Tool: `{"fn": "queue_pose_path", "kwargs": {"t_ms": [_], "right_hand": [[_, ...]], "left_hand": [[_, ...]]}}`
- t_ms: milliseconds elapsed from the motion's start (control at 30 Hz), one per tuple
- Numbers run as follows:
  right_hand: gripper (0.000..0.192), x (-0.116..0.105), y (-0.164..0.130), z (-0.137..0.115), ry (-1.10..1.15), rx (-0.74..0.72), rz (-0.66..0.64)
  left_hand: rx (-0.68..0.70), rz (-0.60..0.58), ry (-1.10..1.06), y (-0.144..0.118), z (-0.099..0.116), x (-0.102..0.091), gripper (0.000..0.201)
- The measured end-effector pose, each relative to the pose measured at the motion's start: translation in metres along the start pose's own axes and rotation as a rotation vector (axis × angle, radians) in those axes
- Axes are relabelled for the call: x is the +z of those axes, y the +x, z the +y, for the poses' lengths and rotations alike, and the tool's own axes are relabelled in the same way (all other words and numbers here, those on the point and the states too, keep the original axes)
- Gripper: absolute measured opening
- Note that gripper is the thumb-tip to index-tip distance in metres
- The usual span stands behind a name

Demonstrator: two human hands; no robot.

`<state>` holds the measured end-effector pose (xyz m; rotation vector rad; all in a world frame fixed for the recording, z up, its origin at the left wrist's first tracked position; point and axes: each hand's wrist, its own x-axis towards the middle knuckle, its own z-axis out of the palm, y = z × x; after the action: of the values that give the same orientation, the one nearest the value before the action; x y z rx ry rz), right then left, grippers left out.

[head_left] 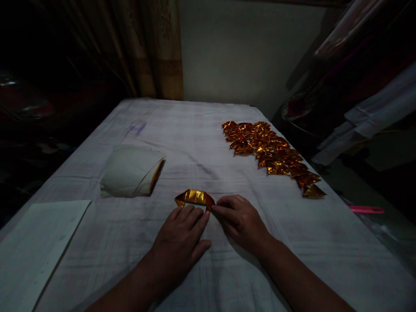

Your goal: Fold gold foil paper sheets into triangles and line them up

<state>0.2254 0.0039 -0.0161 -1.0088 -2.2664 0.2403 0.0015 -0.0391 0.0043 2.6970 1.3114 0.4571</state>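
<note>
Both hands press a gold foil piece (195,198) on the bench (201,138): left hand (182,240) flat, fingers spread; right hand (238,219) pinching its end, likely creasing a fold.

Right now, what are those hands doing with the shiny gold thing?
A person is pressing a piece of gold foil paper flat on a white cloth-covered table. The left hand lies flat just below it, fingers touching its near edge, and the right hand pinches its right end. Many folded gold pieces lie in rows to the right. A curled stack of paper sits to the left, and a white sheet lies at the near left corner.
</note>
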Motion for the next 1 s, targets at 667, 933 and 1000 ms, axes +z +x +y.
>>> {"fn": "queue_pose_path", "kwargs": {"t_ms": [667,933,1000], "right_hand": [[0.022,-0.0007,0.0001,-0.0038,-0.113,-0.052,-0.047],[0.024,0.0017,-0.0013,-0.0027,-0.122,-0.062,-0.065],[0.024,0.0012,-0.0009,-0.0035,-0.133,-0.060,-0.083]], "left_hand": [[0.005,0.010,0.004,-0.0014,0.0001,0.0008,0.046],[-0.003,0.021,-0.024,-0.0021,-0.0002,0.0009,0.045],[-0.005,0.019,-0.022,-0.0018,0.0007,0.0002,0.046]]}}
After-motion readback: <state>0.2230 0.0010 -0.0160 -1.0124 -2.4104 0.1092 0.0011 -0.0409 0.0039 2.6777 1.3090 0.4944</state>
